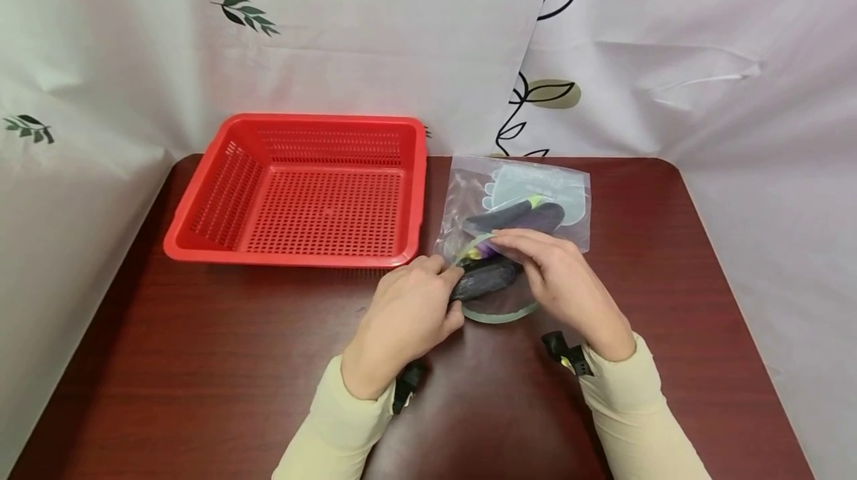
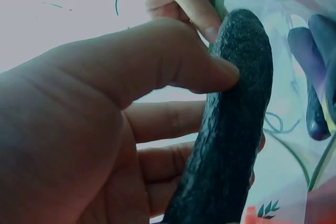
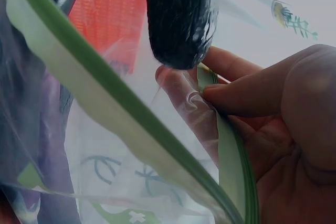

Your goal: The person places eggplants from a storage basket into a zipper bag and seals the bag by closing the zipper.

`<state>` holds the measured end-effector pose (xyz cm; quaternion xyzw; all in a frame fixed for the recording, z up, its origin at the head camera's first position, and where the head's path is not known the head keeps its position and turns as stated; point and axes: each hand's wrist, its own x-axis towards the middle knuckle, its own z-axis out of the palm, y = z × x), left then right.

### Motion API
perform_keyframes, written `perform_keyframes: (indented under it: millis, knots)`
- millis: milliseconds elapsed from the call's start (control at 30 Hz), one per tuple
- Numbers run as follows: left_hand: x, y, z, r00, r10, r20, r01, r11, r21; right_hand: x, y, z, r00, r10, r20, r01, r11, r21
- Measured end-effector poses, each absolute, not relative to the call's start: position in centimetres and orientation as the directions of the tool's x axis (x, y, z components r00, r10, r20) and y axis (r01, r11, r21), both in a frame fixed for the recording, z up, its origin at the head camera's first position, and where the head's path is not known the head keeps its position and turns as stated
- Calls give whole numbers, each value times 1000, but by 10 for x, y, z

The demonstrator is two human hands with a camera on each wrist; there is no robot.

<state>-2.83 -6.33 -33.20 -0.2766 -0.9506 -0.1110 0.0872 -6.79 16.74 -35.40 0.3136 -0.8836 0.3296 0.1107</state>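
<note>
My left hand (image 1: 410,309) grips a dark, bumpy cucumber (image 2: 236,93), thumb on one side and fingers behind it. The cucumber lies at the mouth of a clear zip bag (image 1: 462,193) with a pale green seal strip. With thumb and fingers my right hand (image 1: 569,279) pinches one edge of that mouth, where the green strip (image 3: 231,150) shows in the right wrist view. The bag's mouth stands open, facing me. Inside are dark purple eggplants (image 1: 545,218), partly overlapping; the bag's film and my hands hide some of them.
A red perforated basket (image 1: 328,260) stands on the dark wooden table (image 1: 268,361), left of the bag. A pale curtain (image 1: 375,41) with leaf prints hangs behind the table and along both sides. Dark straps with small devices sit at both wrists.
</note>
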Motion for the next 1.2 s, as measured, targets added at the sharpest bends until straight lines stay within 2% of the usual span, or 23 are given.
perform_keyframes:
  millis: [367, 700, 967, 1200]
  knots:
    - [-28, -43, -336, -841, 468, 273, 506, 858, 88, -68, 168, -353, -769, -486, 416, -640, 579, -505]
    - [-31, -20, -352, -796, 458, 395, 477, 877, -56, -69, 168, -353, -768, -482, 421, -640, 580, -504]
    - [-33, -6, -366, -773, 498, 394, 484, 863, -141, -69, 168, -354, -765, -490, 417, -644, 580, -499]
    - [-39, 0, -376, -774, 489, 402, 467, 870, -161, -69, 167, -353, -765, -495, 412, -644, 580, -499]
